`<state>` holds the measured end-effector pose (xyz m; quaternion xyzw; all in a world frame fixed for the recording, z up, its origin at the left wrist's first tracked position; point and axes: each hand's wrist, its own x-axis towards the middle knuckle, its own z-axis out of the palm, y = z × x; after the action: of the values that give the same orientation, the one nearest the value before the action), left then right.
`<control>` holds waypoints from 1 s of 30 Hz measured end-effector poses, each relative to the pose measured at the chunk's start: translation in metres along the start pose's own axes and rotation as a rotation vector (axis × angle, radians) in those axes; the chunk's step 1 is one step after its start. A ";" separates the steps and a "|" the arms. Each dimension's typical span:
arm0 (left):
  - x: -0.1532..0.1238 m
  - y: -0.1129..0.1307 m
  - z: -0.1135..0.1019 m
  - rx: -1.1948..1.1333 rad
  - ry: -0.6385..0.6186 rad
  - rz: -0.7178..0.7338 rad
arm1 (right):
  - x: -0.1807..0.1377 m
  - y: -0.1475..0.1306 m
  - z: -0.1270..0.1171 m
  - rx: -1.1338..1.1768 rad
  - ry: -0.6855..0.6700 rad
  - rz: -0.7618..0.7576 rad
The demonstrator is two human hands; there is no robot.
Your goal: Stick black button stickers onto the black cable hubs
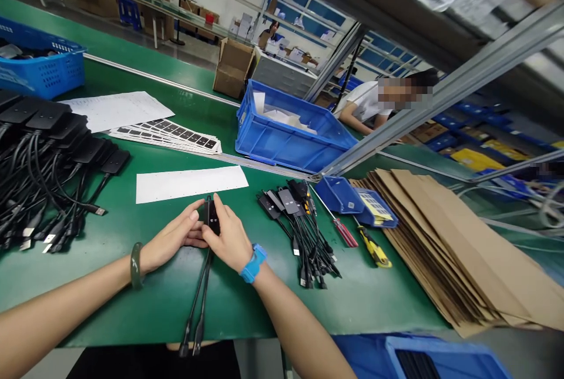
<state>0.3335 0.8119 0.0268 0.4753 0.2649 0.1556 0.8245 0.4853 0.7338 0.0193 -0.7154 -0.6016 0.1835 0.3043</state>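
Observation:
A small black cable adapter [214, 221] is held upright between both hands, just over the green bench. My left hand [174, 239] grips its left side with bent fingers. On the other side, my right hand [230, 237] has its thumb and fingers around the casing. Two black cables [197, 297] run down from the adapter past the bench's front edge. Beyond the hands lies a blank white strip [191, 184]. A bunch of similar cable adapters [304, 226] rests to the right, and a larger heap [48, 161] is on the left.
Right of the small bunch are a red screwdriver [345, 232], a yellow-handled tool [374, 248] and small blue trays [339, 194]. Flat brown cardboard [440, 238] is stacked far right. A blue bin [286, 141], label sheets [171, 134] and a metal post [396, 117] stand behind. A person [368, 100] sits opposite.

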 end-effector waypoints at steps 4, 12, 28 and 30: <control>0.009 -0.012 -0.009 0.059 -0.007 0.044 | -0.006 0.007 -0.022 -0.135 -0.181 -0.022; 0.021 -0.024 -0.015 0.074 0.032 0.068 | 0.000 0.047 -0.110 -0.517 -0.201 0.135; 0.029 -0.027 -0.009 0.156 -0.015 0.078 | 0.138 0.098 -0.058 -0.200 -0.164 0.050; 0.028 -0.025 -0.008 0.156 -0.021 0.070 | 0.141 0.098 -0.060 -0.032 -0.130 0.037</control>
<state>0.3517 0.8189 -0.0062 0.5487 0.2510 0.1582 0.7816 0.6255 0.8490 0.0143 -0.7178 -0.6096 0.2256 0.2496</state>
